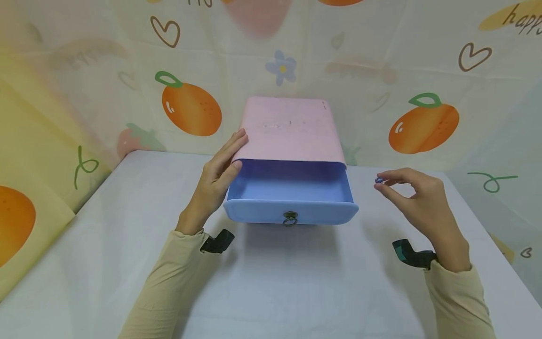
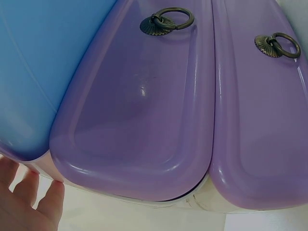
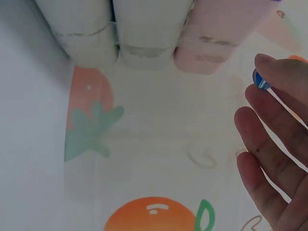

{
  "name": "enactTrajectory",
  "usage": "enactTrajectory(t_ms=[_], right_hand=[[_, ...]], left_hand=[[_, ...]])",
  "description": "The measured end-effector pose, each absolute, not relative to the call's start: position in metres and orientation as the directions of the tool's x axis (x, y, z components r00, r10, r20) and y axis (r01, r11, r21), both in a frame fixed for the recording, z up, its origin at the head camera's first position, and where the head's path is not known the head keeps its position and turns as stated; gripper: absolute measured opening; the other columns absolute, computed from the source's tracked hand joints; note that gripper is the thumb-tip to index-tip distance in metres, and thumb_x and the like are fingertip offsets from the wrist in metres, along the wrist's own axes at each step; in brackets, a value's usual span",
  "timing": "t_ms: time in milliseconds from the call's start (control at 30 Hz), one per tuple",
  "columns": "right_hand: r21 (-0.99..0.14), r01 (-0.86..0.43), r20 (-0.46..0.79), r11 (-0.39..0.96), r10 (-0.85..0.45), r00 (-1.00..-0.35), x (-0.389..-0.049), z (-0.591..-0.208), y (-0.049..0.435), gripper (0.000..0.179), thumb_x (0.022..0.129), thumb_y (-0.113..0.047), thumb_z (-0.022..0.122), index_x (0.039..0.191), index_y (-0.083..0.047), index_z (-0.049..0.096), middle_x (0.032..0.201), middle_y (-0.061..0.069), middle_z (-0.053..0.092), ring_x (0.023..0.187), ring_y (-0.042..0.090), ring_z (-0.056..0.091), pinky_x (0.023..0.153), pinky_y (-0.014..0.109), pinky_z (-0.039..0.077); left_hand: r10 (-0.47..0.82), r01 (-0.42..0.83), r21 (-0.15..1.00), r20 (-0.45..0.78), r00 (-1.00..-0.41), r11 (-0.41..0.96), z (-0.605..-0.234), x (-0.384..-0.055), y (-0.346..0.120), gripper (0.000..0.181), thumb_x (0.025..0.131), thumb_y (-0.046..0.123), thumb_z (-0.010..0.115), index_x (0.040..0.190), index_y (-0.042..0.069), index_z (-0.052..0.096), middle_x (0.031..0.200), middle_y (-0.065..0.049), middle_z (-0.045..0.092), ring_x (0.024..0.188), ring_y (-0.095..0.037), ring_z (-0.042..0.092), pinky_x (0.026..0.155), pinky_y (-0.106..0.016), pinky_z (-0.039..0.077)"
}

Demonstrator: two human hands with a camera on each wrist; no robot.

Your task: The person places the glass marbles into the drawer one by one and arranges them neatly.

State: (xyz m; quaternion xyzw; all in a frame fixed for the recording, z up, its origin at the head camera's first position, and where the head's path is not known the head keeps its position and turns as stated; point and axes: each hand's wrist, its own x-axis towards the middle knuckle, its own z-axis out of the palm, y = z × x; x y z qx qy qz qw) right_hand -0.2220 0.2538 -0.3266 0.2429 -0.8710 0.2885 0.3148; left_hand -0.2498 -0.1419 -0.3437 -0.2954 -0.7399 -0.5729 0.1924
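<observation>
A small drawer cabinet [image 1: 292,129] with a pink top stands on the table, its blue top drawer [image 1: 256,211] pulled out. No contents show in the visible part of that drawer. My left hand [image 1: 209,181] rests along the cabinet's left side with fairly straight fingers; in the left wrist view its fingertips [image 2: 50,197] touch the pink side. Off to the right of the drawer, my right hand [image 1: 425,207] is raised, pinching a tiny blue-and-white bead-like piece [image 3: 261,80] between thumb and forefinger. The other fingers of that hand are loosely spread.
Below the blue drawer are two closed purple drawers [image 2: 130,106] with bronze ring pulls [image 2: 180,18]. A white cloth covers the table [image 1: 292,287]. Behind the cabinet hangs a printed curtain [image 1: 360,52] with oranges and hearts.
</observation>
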Motion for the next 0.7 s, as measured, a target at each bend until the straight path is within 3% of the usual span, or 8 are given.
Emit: enactTrajectory(t_ms=[200,400,567,700], right_hand=[[-0.328,-0.646,0.710,0.690,-0.271,-0.650,-0.219,-0.322,0.250,0.037,0.069,0.010,0.083,0.103,-0.003,0.076,0.089,0.011,0.076,0.090,-0.020,0.055,0.075,-0.001,0.042],[-0.312,-0.666,0.732,0.677,-0.276,-0.623,-0.215,-0.320,0.245,0.039,0.068,0.009,0.083,0.104,-0.003,0.076,0.089,0.010,0.076,0.091,-0.018,0.056,0.080,0.000,0.042],[-0.310,-0.668,0.746,0.676,-0.263,-0.612,-0.212,-0.318,0.242,0.038,0.067,0.008,0.084,0.103,-0.003,0.075,0.087,0.009,0.076,0.091,-0.019,0.056,0.074,0.000,0.043],[-0.308,-0.677,0.748,0.668,-0.270,-0.607,-0.208,-0.315,0.239,0.035,0.068,0.009,0.083,0.100,-0.002,0.075,0.086,0.009,0.076,0.091,-0.017,0.057,0.074,0.001,0.044]], left_hand=[[0.217,0.662,0.731,0.627,-0.748,0.166,-0.343,-0.249,-0.142,0.050,0.099,0.007,0.045,0.149,0.010,0.045,0.161,0.002,0.036,0.152,-0.012,0.024,0.126,-0.028,0.020],[0.216,0.661,0.732,0.627,-0.749,0.166,-0.343,-0.249,-0.143,0.050,0.099,0.007,0.045,0.149,0.009,0.046,0.161,0.002,0.036,0.153,-0.015,0.024,0.126,-0.028,0.020],[0.217,0.660,0.732,0.626,-0.749,0.168,-0.344,-0.250,-0.143,0.049,0.099,0.007,0.045,0.149,0.009,0.046,0.161,0.001,0.036,0.153,-0.021,0.024,0.126,-0.029,0.020],[0.216,0.657,0.733,0.622,-0.753,0.177,-0.344,-0.250,-0.143,0.050,0.099,0.007,0.046,0.149,0.010,0.046,0.161,0.002,0.036,0.153,-0.015,0.024,0.126,-0.030,0.021]])
